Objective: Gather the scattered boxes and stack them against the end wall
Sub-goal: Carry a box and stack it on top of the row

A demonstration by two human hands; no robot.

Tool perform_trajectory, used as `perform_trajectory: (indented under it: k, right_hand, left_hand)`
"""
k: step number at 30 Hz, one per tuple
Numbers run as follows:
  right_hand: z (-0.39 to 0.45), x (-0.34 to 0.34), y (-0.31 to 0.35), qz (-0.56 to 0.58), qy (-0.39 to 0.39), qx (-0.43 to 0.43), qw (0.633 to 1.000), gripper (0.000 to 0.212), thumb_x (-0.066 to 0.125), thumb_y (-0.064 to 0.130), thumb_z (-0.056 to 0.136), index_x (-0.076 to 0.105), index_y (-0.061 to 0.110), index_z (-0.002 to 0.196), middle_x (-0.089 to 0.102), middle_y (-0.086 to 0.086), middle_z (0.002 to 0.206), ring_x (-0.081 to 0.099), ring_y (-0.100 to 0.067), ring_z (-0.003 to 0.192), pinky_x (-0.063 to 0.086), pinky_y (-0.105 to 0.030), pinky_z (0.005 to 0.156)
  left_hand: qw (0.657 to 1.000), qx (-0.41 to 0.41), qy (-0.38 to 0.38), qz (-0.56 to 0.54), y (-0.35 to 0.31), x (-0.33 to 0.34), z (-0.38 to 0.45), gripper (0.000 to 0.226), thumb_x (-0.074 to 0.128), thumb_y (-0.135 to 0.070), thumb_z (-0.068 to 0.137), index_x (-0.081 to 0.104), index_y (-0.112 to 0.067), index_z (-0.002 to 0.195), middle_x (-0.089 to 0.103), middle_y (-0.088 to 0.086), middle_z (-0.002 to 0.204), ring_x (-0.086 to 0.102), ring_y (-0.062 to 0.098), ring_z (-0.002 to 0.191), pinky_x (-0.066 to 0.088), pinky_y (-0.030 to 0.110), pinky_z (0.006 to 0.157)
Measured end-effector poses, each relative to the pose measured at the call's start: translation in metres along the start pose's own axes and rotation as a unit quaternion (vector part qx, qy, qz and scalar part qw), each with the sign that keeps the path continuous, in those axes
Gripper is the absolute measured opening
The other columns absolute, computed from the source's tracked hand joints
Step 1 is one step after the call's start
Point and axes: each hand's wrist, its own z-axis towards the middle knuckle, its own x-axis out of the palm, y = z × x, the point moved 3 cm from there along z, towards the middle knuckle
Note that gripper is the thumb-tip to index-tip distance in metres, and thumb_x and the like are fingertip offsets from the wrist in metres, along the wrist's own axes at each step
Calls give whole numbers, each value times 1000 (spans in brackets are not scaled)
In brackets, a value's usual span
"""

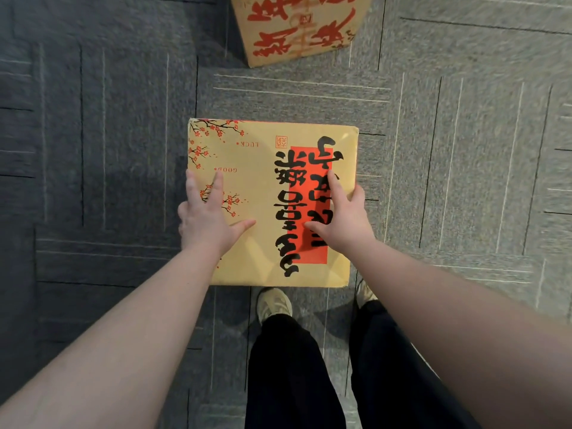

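Both hands spread wide on a flat yellow box point(272, 202) just beyond the person's shoes, left hand point(205, 218) at its left edge, right hand point(340, 218) at its right; a second box point(297, 26) lies farther ahead on the carpet floor point(108, 119).

Even indoor light, moderately bright. Carpet point(448, 119) darker on left, lighter w/ streaky motion blur at right & top edges. Soft glare on yellow box point(257, 187) top. Faint shadows under arms. Wide-angle stretch at the frame's bottom corners.
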Motion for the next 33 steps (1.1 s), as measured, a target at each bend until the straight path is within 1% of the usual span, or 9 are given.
perform_trajectory:
  k: [3,5,10,13,16,21,25,31,33]
  right_hand:
    - [-4,-9,-7,27,-10,9,1000,100,76,32,81,4,47,150,12,-12,150,42,-35,129,41,-49,105]
    - [-10,-20,-13,23,-17,22,999,96,74,33,83,7,45,150,18,-12,144,44,-34,125,43,-49,102]
    - [-41,-71,-38,25,-30,63,997,88,70,38,85,11,42,151,19,-13,145,40,-34,128,42,-48,103]
    - [-67,-119,-53,58,-63,76,993,86,70,39,84,16,40,151,22,-13,142,42,-35,127,41,-46,104]
    - [-103,-181,-71,96,-109,96,985,85,71,39,84,19,39,151,25,-12,139,43,-34,125,41,-44,103]
    - [-180,-297,-98,172,-205,117,956,84,72,39,82,21,39,149,27,-12,135,48,-35,120,44,-47,101]
    - [-258,-389,-124,208,-289,125,926,83,71,39,83,21,37,150,27,-12,138,46,-35,122,43,-47,103]
    - [-382,-509,-178,234,-382,141,883,82,69,41,85,19,35,151,26,-14,139,44,-36,124,40,-45,105]
    - [-423,-540,-198,240,-395,152,874,81,68,42,84,21,35,150,29,-15,137,43,-38,124,39,-44,105]
  left_hand:
    - [1000,8,-7,4,-13,-4,-7,103,67,-60,75,0,-39,150,-16,0,157,18,36,138,30,53,109]
    - [1000,23,-7,11,-27,-8,-13,101,67,-61,75,4,-38,151,-12,-2,158,21,35,136,33,53,107]
    - [996,73,4,48,-83,-32,-38,97,64,-65,75,11,-37,151,-5,-5,159,26,34,132,39,53,103]
    - [991,112,4,73,-134,-58,-61,94,62,-66,76,13,-37,150,-7,-9,159,27,33,131,35,50,104]
    - [981,167,-13,96,-200,-93,-92,92,62,-66,76,14,-38,150,-7,-11,158,28,33,130,34,50,104]
    - [948,284,-53,132,-324,-165,-164,91,60,-67,77,13,-38,150,-7,-9,159,24,34,134,31,52,106]
    - [908,374,-99,161,-419,-218,-241,91,58,-69,77,13,-38,150,-7,-8,159,27,35,132,33,50,104]
    - [850,472,-148,180,-541,-274,-384,91,57,-70,76,14,-37,150,-4,-6,159,27,37,133,33,53,104]
    - [838,487,-158,191,-572,-288,-435,90,58,-70,76,16,-37,149,-2,-5,160,27,39,133,33,54,104]
